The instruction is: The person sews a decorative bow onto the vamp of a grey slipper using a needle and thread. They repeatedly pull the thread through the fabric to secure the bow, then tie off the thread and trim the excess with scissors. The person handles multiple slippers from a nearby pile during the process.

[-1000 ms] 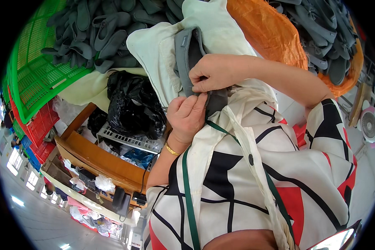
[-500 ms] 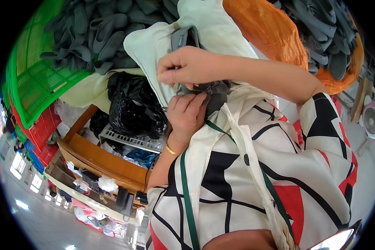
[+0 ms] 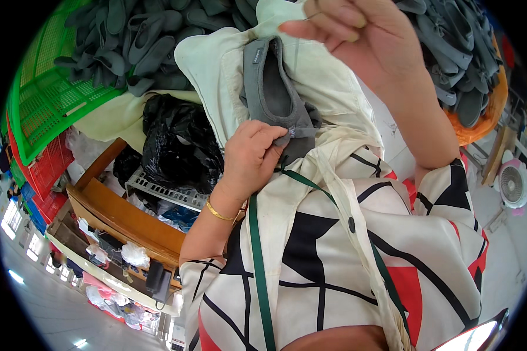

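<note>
A dark grey fabric slip-on shoe [image 3: 253,88] lies on the white cloth over my lap, its opening facing up and its heel pointing away from me. My left hand [image 3: 253,155] grips its toe end, with thumb and fingers pressed on a small grey bow [image 3: 301,133] there. Up and to the right of the shoe, my right hand [image 3: 369,38] is raised in the air, away from it. Its fingers are curled in and one digit points left. The hand's upper part is cut off by the frame, and anything small between its fingertips cannot be made out.
Many grey shoes [image 3: 152,44] are heaped beside a green plastic basket [image 3: 58,99] at the far left. More fill an orange sack [image 3: 480,128] at the far right. A black plastic bag [image 3: 178,146] and a wooden drawer unit [image 3: 132,216] stand left; a fan [image 3: 513,181] stands right.
My right hand has moved from just above the shoe up and to the right, uncovering the shoe's opening. My left hand still holds the toe end.
</note>
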Action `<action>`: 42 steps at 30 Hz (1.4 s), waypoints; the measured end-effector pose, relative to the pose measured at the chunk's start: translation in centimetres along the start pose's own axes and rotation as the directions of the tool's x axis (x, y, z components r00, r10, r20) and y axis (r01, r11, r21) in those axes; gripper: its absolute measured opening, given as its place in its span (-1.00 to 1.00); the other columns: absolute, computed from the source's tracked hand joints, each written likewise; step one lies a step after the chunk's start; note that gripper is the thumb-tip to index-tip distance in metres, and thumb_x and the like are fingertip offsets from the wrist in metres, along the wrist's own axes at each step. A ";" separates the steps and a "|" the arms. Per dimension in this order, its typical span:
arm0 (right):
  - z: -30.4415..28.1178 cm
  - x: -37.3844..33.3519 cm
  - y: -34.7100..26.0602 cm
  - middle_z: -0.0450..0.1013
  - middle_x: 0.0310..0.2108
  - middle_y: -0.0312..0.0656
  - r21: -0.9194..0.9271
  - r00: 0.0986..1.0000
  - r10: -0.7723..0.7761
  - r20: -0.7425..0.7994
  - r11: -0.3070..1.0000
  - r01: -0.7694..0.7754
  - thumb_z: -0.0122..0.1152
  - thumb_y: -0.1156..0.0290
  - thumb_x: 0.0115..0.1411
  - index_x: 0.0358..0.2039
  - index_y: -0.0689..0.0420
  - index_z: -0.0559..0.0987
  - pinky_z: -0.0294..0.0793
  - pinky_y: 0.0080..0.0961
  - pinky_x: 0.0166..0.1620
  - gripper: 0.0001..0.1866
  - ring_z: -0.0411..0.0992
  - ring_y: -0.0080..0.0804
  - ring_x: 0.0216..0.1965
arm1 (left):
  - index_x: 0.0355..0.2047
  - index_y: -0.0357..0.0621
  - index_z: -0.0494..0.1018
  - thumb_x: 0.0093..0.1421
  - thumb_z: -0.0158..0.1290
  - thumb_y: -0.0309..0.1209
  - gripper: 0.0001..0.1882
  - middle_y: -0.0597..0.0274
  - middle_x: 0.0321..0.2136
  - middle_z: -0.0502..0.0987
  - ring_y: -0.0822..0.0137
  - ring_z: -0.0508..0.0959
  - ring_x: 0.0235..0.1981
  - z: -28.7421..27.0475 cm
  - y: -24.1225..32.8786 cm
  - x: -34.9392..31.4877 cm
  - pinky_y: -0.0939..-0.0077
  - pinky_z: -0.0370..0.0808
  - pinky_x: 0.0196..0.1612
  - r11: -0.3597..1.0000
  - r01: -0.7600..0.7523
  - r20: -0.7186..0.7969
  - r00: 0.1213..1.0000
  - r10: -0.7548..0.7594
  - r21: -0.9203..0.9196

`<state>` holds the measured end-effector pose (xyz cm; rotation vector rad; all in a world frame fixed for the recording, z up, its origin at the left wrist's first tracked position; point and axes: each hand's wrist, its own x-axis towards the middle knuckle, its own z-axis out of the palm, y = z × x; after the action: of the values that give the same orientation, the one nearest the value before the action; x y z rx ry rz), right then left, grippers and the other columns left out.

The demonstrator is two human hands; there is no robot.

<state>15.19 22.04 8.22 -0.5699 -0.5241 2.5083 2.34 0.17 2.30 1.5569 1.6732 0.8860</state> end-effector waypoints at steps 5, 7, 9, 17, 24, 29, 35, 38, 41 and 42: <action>-2.3 -0.4 -0.7 0.16 -0.65 -0.47 -0.094 0.981 -0.157 0.116 0.981 0.168 0.01 0.30 0.45 -0.25 0.10 0.43 0.63 -0.18 -0.02 -0.84 0.21 -0.69 -0.62 | -0.29 -0.17 0.59 0.05 0.25 -0.52 -0.82 0.16 -0.45 0.52 0.10 0.52 -0.40 -0.5 -0.2 0.5 0.32 0.47 -0.34 0.994 0.094 0.097 0.991 -0.087 -0.060; -3.1 -0.7 -0.3 0.19 -0.64 -0.47 -0.183 0.986 -0.154 0.063 0.969 0.163 0.03 0.32 0.44 -0.25 0.10 0.43 0.63 -0.28 -0.12 -0.85 0.22 -0.71 -0.62 | -0.27 -0.18 0.59 0.06 0.26 -0.52 -0.81 0.16 -0.45 0.52 0.15 0.52 -0.41 -0.5 -0.1 0.5 0.38 0.46 -0.35 0.992 0.115 0.088 0.990 -0.110 -0.052; -4.0 -1.1 0.3 0.25 -0.63 -0.46 -0.351 0.984 -0.171 -0.046 0.925 0.145 0.05 0.34 0.43 -0.26 0.11 0.44 0.63 -0.46 -0.28 -0.87 0.25 -0.72 -0.62 | -0.22 -0.17 0.61 0.07 0.27 -0.54 -0.77 0.17 -0.43 0.53 0.24 0.52 -0.43 -0.5 0.2 0.5 0.48 0.45 -0.36 0.990 0.135 0.054 0.990 -0.134 -0.031; -6.5 -4.2 3.8 0.45 -0.32 -0.19 -0.943 0.942 0.099 0.320 0.126 0.307 0.21 0.45 0.24 -0.16 0.15 0.54 0.46 -0.45 -0.24 -0.83 0.46 -0.30 -0.32 | -0.29 -0.20 0.59 0.08 0.24 -0.52 -0.84 0.19 -0.47 0.50 0.23 0.50 -0.45 -0.7 -0.2 0.5 0.45 0.42 -0.37 0.953 0.232 0.148 0.967 -0.205 -0.194; -6.6 -6.7 6.0 0.43 -0.38 -0.15 -0.943 0.924 0.219 0.313 -0.042 0.330 0.40 0.29 0.08 -0.26 0.13 0.58 0.44 -0.34 -0.26 -0.73 0.45 -0.18 -0.30 | -0.24 -0.21 0.60 0.13 0.22 -0.53 -0.84 0.23 -0.44 0.49 0.38 0.47 -0.46 -0.4 -0.6 0.0 0.58 0.39 -0.40 0.949 0.223 0.133 0.971 -0.197 -0.223; -5.7 -8.0 7.2 0.48 -0.42 -0.15 -0.999 0.974 0.223 0.046 0.014 0.044 0.35 0.26 0.10 -0.31 0.18 0.61 0.46 -0.30 -0.28 -0.74 0.48 -0.14 -0.35 | -0.23 -0.20 0.61 0.12 0.25 -0.50 -0.82 0.23 -0.44 0.51 0.38 0.48 -0.46 -0.3 -0.3 0.0 0.57 0.40 -0.39 0.952 0.221 0.119 0.973 -0.199 -0.213; -5.0 -7.4 6.6 0.50 -0.45 -0.11 -0.984 0.942 0.320 -0.103 0.103 -0.142 0.33 0.23 0.15 -0.36 0.22 0.61 0.44 -0.32 -0.33 -0.72 0.47 -0.16 -0.43 | -0.27 -0.16 0.60 0.10 0.26 -0.48 -0.84 0.19 -0.46 0.53 0.22 0.51 -0.43 0.3 -0.2 -0.3 0.43 0.43 -0.37 0.957 0.212 0.057 0.977 -0.204 -0.199; -5.7 -7.2 5.7 0.50 -0.45 -0.17 -0.994 0.948 0.318 0.013 0.110 -0.023 0.35 0.37 0.17 -0.29 0.22 0.62 0.42 -0.45 -0.39 -0.81 0.44 -0.43 -0.49 | -0.30 -0.15 0.60 0.10 0.24 -0.47 -0.86 0.17 -0.48 0.52 0.14 0.52 -0.42 0.2 -0.1 -0.3 0.36 0.44 -0.36 0.957 0.216 0.049 0.976 -0.210 -0.196; -6.3 -6.2 4.3 0.48 -0.40 -0.18 -0.996 0.980 0.196 0.024 0.091 0.006 0.30 0.45 0.17 -0.22 0.17 0.62 0.44 -0.42 -0.34 -0.83 0.45 -0.34 -0.41 | -0.28 -0.19 0.60 0.11 0.23 -0.50 -0.86 0.19 -0.47 0.52 0.24 0.49 -0.44 0.0 -0.2 -0.2 0.46 0.42 -0.38 0.966 0.194 0.064 0.981 -0.185 -0.174; -6.6 -5.6 4.3 0.47 -0.38 -0.19 -0.989 0.974 0.172 0.149 0.001 0.151 0.30 0.47 0.16 -0.19 0.15 0.61 0.44 -0.41 -0.32 -0.81 0.45 -0.31 -0.37 | -0.27 -0.20 0.60 0.12 0.23 -0.52 -0.85 0.20 -0.47 0.51 0.29 0.48 -0.45 0.0 -0.3 -0.1 0.51 0.40 -0.39 0.969 0.183 0.072 0.982 -0.173 -0.164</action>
<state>21.09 17.12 2.31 -0.7006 -2.5594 1.6778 2.18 0.02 2.09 1.2845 1.6232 0.8581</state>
